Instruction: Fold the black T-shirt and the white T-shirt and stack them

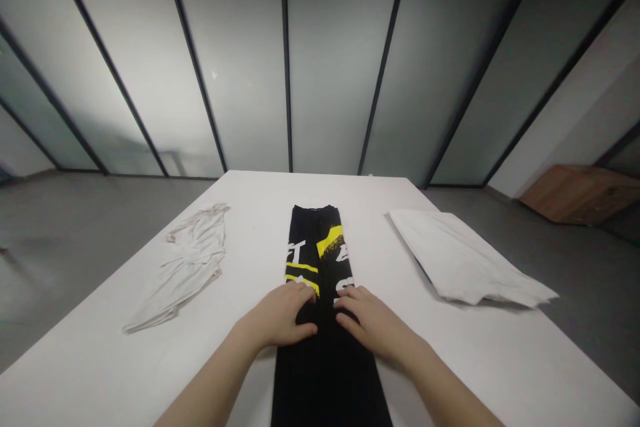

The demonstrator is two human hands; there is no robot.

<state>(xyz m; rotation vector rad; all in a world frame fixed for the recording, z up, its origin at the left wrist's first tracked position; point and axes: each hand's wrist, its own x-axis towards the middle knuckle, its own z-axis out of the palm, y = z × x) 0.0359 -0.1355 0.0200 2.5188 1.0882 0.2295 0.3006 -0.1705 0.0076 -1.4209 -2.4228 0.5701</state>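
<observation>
A black garment point(320, 360) with yellow and white print lies folded into a long narrow strip down the middle of the white table point(260, 193). My left hand point(283, 315) rests flat on its left half, fingers stretched out toward the middle. My right hand point(367, 319) lies flat on its right half, fingers spread and pointing left. Both hands press on the cloth, about midway along the strip, fingertips nearly meeting. Neither hand grips anything.
A crumpled white garment point(187, 263) lies on the table's left side. A folded white garment point(463, 260) lies at the right, overhanging the table's edge. Frosted glass panels with dark frames stand behind the table. A wooden box point(580, 192) sits on the floor far right.
</observation>
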